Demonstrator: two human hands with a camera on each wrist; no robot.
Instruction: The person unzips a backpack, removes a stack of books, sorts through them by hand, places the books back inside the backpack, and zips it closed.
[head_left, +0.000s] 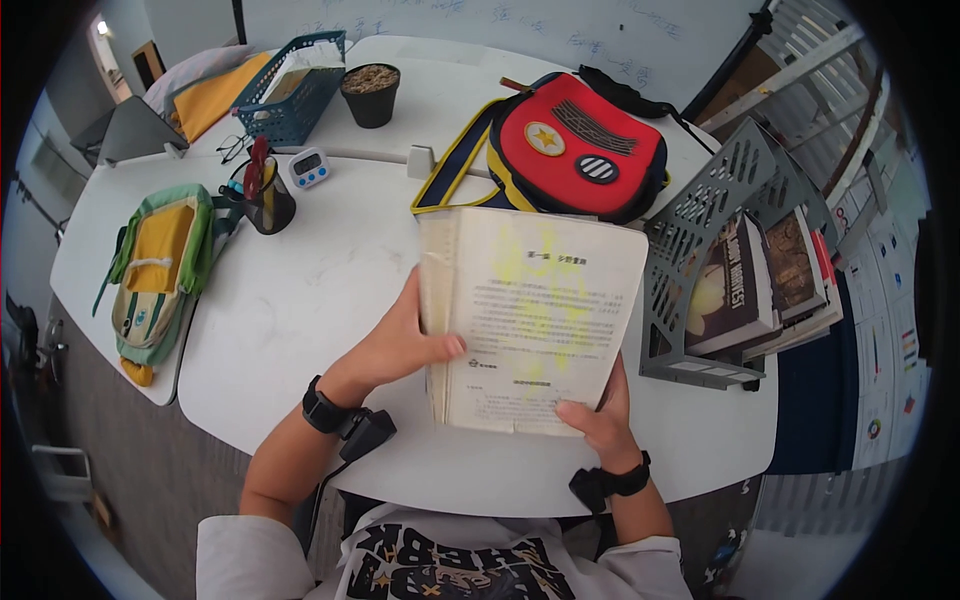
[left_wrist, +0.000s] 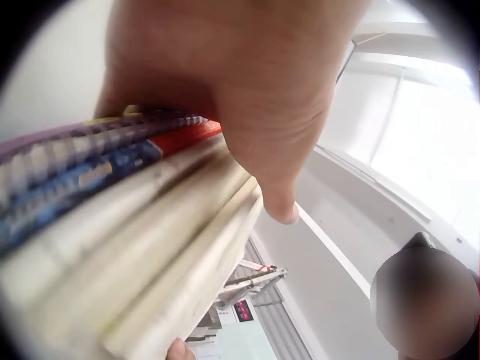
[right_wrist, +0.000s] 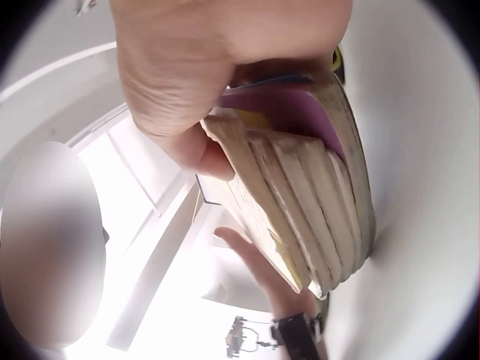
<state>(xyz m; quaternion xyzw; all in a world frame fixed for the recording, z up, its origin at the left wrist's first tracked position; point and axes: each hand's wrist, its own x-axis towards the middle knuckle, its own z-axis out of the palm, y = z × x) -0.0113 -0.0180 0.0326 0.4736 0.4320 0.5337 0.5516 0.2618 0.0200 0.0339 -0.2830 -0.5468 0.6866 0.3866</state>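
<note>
At the left of the frame lies a green backpack (head_left: 160, 240), with a black pen holder (head_left: 270, 205) to its right. In the middle, the left hand (head_left: 398, 335) holds a bundle of books (head_left: 545, 330) by its left side: the thumb is on the front page, the fingers hide behind. The right hand (head_left: 610, 420) grips the lower right corner likewise. I judge that the step in hand is keeping these books together; a next move calls for even pressure from both hands, or the loose ones may slip. The bundle is thick and slightly tilted. Its front is a printed page, yellowish, with worn edges; from the wrists I see a blue cover (left_wrist: 90, 176) and a purple cover (right_wrist: 311, 112) among pale page blocks. Whether it touches the table, I cannot tell. A red bag (head_left: 580, 145) is just above, and at the right stands a grey rack (head_left: 695, 372).
</note>
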